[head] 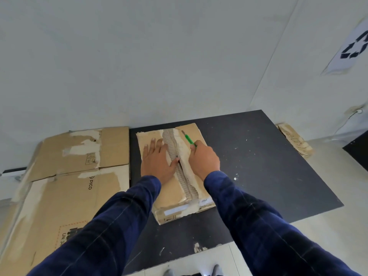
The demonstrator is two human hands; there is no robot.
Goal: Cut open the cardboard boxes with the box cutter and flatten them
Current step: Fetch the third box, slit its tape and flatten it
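- Cardboard box (192,134) on black mat (258,166); our left grip (157,160) flat on it, fingers spread.
- Our right grip (204,160) clasps green box cutter (188,139).
- Flattened cardboard (79,166) lies beside, left.

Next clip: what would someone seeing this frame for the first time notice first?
Two hands work at centre on a torn small cardboard box: the left hand presses flat on its top, and the right hand grips a green box cutter beside the ragged middle seam. The box lies on a black mat, with a large flattened cardboard sheet to its left. A recycling sign hangs on the wall at upper right.
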